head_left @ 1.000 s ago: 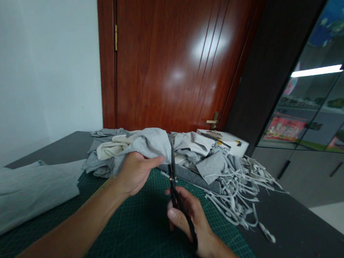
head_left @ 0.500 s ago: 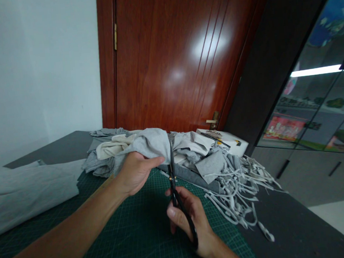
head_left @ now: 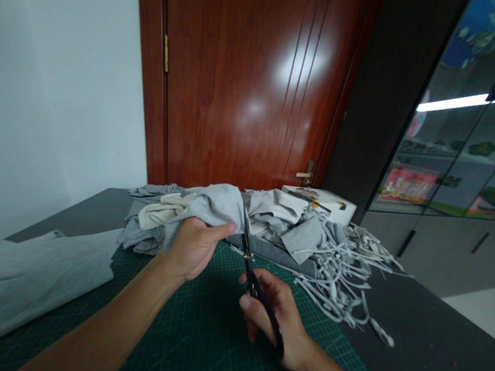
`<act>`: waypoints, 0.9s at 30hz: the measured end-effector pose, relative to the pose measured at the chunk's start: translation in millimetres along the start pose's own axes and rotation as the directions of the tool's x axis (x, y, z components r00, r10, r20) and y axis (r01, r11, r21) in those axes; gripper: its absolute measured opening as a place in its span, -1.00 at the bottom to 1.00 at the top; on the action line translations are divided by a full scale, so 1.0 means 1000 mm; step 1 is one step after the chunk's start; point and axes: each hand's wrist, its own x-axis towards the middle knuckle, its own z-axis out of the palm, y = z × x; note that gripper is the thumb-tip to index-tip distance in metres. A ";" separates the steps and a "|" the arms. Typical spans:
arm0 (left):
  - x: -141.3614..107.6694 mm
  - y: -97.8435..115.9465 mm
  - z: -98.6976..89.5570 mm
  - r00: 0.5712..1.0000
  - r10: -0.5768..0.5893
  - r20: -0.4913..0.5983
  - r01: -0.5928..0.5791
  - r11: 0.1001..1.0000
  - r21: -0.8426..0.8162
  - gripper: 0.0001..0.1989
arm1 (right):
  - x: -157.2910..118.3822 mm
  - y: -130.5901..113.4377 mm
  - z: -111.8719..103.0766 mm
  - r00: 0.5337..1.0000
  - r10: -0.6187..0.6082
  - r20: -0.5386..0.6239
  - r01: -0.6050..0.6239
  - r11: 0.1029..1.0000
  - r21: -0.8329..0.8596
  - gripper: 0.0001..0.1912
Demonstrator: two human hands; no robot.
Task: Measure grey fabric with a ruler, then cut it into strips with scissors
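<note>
My left hand (head_left: 196, 246) pinches a piece of light grey fabric (head_left: 223, 204) between thumb and fingers, lifted above the green cutting mat (head_left: 191, 329). In my right hand (head_left: 273, 310) is a pair of black scissors (head_left: 249, 260), with my fingers through the handles and the blades pointing away from me. The blades stand at the right edge of the held fabric, just right of my left thumb. Whether the blades have cloth between them is hard to make out.
A grey folded cloth (head_left: 43, 278) lies at the left. Behind my hands is a heap with cream cloth (head_left: 163, 211). To the right are grey fabric strips (head_left: 342, 281) and a white box (head_left: 340, 203) with a dark pen-like stick on it. A wooden door (head_left: 238, 82) stands beyond the table.
The scissor blades look slightly closer together, and the right hand has shifted a little. The left hand and the fabric hold nearly the same place.
</note>
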 end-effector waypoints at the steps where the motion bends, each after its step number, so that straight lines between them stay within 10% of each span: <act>1: 0.000 0.000 0.000 1.000 -0.001 0.001 0.001 1.000 -0.003 -0.65 | 0.000 -0.001 0.000 1.000 0.003 0.000 -0.003 1.000 -0.005 -0.36; 27: 0.004 0.003 0.006 0.990 0.129 -0.055 -0.133 0.987 -0.090 -0.59 | -0.003 0.008 0.002 1.000 0.003 0.005 -0.003 0.999 -0.042 -0.42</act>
